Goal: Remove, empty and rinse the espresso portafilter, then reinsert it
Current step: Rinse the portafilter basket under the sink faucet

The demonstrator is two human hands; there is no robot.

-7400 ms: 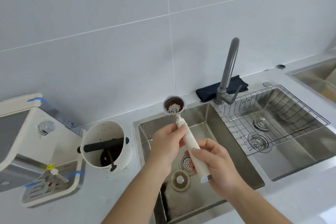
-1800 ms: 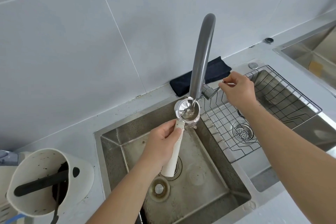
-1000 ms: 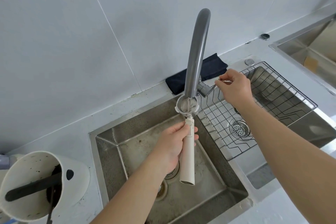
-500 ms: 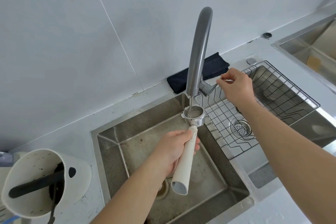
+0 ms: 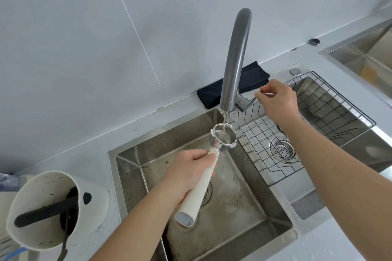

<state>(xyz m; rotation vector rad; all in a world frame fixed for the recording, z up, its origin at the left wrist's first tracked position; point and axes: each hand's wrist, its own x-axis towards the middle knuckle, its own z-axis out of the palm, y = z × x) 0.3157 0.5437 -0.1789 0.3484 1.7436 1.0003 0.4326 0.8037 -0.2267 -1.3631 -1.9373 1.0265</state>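
Observation:
My left hand [image 5: 186, 174] grips the white handle of the portafilter [image 5: 223, 139], holding it over the left sink basin [image 5: 273, 216]. Its metal basket faces up right under the spout of the grey faucet [image 5: 234, 59]. A thin stream of water falls from the spout into the basket. My right hand [image 5: 277, 99] pinches the faucet lever [image 5: 252, 99] at the tap's base.
A white knock box [image 5: 95, 197] with a black bar and dark coffee grounds stands on the counter at the left. A wire rack [image 5: 318, 146] sits in the right basin over a drain. A dark cloth [image 5: 212, 93] lies behind the tap. Another sink is at the far right.
The portafilter basket has dropped lower beneath the spout and its handle has swung towards me. Water keeps running. My right hand stays on the lever.

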